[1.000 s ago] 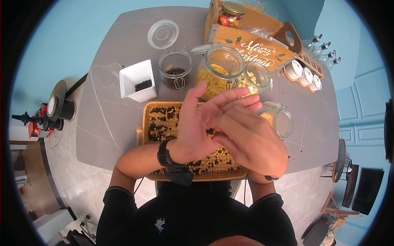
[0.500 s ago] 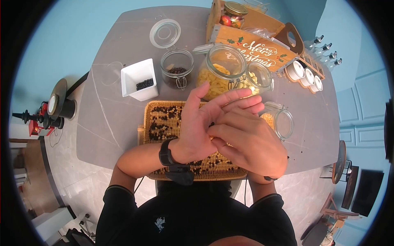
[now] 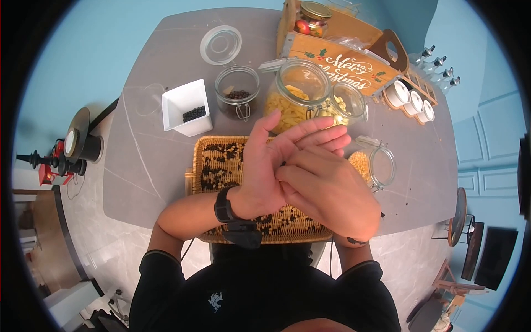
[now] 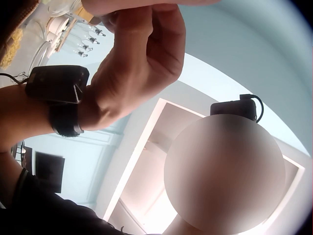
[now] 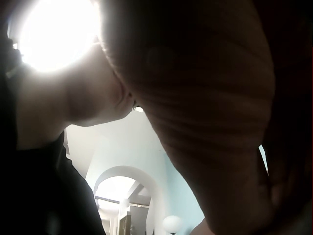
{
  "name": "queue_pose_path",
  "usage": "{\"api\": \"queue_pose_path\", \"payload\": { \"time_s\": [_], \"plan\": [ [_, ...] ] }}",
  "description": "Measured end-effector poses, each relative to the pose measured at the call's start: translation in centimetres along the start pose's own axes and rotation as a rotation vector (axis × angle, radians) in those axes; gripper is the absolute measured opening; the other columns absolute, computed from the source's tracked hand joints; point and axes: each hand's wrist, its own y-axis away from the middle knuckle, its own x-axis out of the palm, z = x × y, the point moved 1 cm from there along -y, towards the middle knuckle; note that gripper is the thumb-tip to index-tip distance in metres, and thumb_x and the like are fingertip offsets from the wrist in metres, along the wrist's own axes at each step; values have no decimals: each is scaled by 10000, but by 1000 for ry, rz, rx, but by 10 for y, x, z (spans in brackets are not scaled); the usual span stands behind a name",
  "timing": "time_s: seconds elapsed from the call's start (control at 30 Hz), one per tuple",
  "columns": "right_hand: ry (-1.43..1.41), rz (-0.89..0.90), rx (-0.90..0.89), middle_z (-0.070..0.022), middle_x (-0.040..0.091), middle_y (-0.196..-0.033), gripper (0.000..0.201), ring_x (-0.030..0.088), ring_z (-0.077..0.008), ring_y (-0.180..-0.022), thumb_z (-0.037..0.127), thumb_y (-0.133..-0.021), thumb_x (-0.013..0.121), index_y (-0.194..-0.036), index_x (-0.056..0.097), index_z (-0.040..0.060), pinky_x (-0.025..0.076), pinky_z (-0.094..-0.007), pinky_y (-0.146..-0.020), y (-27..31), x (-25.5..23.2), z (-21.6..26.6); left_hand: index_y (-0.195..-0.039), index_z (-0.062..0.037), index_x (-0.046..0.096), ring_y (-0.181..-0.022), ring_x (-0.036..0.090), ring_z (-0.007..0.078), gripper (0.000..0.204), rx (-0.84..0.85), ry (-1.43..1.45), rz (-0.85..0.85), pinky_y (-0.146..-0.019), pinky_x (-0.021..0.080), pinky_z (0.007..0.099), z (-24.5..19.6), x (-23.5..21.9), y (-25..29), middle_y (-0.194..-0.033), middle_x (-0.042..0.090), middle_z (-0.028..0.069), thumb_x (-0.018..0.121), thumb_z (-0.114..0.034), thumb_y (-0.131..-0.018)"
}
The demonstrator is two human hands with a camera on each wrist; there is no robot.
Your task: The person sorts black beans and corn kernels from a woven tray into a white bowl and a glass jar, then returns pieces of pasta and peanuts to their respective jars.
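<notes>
My left hand [image 3: 263, 174] is held palm up above a wicker basket [image 3: 221, 138], its fingers extended toward the right. Across its palm lies my right hand [image 3: 337, 191], fingers bent, their tips touching the palm. A tiny dark bit shows between the hands; what the right fingertips have is hidden. In the left wrist view the right hand [image 4: 132, 63] bends above its black wrist device. Black and yellow beans [image 3: 215, 180] are scattered over the basket's bottom. A white square container [image 3: 172, 113] holds black beans [image 3: 193, 114] beyond the basket's left end.
Behind the basket stand open jars of dark beans [image 3: 238, 105], yellow pieces [image 3: 290, 116] and pale pieces [image 3: 340, 105]. An open jar of yellow kernels [image 3: 360, 164] lies right of the hands. A wooden crate [image 3: 332, 58] stands at the back; a jar lid [image 3: 220, 45] lies back left.
The right hand has shifted slightly left over the left palm, covering the dark beans seen there earlier. More of the kernel jar shows now. The left hand has barely moved.
</notes>
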Motion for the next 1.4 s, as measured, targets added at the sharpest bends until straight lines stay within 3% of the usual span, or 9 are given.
{"api": "queue_pose_path", "payload": {
  "time_s": [0.23, 0.33, 0.43, 0.6, 0.73, 0.87, 0.97, 1.13, 1.4],
  "plan": [
    [63, -25, 16, -130, 658, -1003, 186, 679, -325, -997, 77, -797, 710, -960, 672, -4, 562, -439, -849, -4, 2, 3, -1550, 97, 470, -1507, 489, 381, 885, 30, -14, -33, -1305, 319, 491, 0, 5, -1, -1597, 514, 283, 301, -628, -1071],
    [175, -38, 18, -51, 662, -995, 193, 683, -284, -960, 123, -814, 787, -986, 707, 86, 544, -409, -790, -2, 9, -1, -1550, 95, 472, -1513, 482, 382, 882, 26, -13, -30, -1308, 315, 491, 2, 4, -1, -1597, 514, 283, 303, -625, -1070],
    [120, -64, -25, -50, 683, -958, 183, 690, -282, -897, 80, -792, 773, -969, 727, 72, 553, -404, -766, -2, 7, -8, -1553, 97, 463, -1521, 469, 380, 866, -30, 43, 16, -1310, 311, 493, -1, 6, 0, -1601, 508, 279, 315, -609, -1075],
    [18, -308, -23, -87, 710, -879, 174, 671, -260, -764, -4, -755, 735, -925, 729, 28, 544, -355, -713, 9, -41, -6, -1560, 126, 416, -1551, 411, 416, 837, 2, 28, 46, -1322, 287, 513, 1, -1, 0, -1628, 453, 300, 350, -564, -1091],
    [68, -412, 215, -76, 726, -876, 140, 664, -219, -757, -22, -804, 743, -937, 722, 17, 546, -328, -724, 55, -79, -15, -1554, 142, 397, -1577, 346, 466, 835, -44, 184, 62, -1337, 253, 531, -1, 1, -3, -1653, 396, 334, 389, -554, -1093],
    [220, -630, 785, -21, 666, -815, 112, 589, -100, -785, 46, -940, 723, -974, 693, -56, 490, -261, -759, 92, -92, -17, -1548, 137, 414, -1594, 318, 458, 820, -42, 197, 101, -1345, 230, 524, -1, -5, -3, -1671, 367, 339, 397, -545, -1093],
    [200, -654, 932, -23, 674, -811, 114, 598, -101, -786, 44, -938, 720, -992, 709, -56, 498, -265, -767, 105, -94, -22, -1540, 117, 447, -1584, 353, 434, 754, -30, 103, 73, -1336, 257, 511, -1, -7, -3, -1663, 395, 326, 406, -498, -1107],
    [227, -647, 992, -104, 731, -874, 185, 653, -199, -794, 29, -859, 768, -1030, 730, -32, 533, -335, -763, 110, -96, -38, -1550, 87, 460, -1543, 438, 400, 615, 21, -53, 35, -1300, 350, 484, -2, -14, -3, -1629, 465, 297, 415, -366, -1136],
    [252, -556, 782, -130, 717, -1010, 309, 657, -265, -883, 48, -849, 849, -1112, 704, -22, 528, -370, -797, 94, -93, -26, -1603, 41, 409, -1510, 489, 352, 504, 138, -176, 52, -1279, 415, 443, -1, -18, -2, -1630, 470, 254, 420, -201, -1160]
  ]
}}
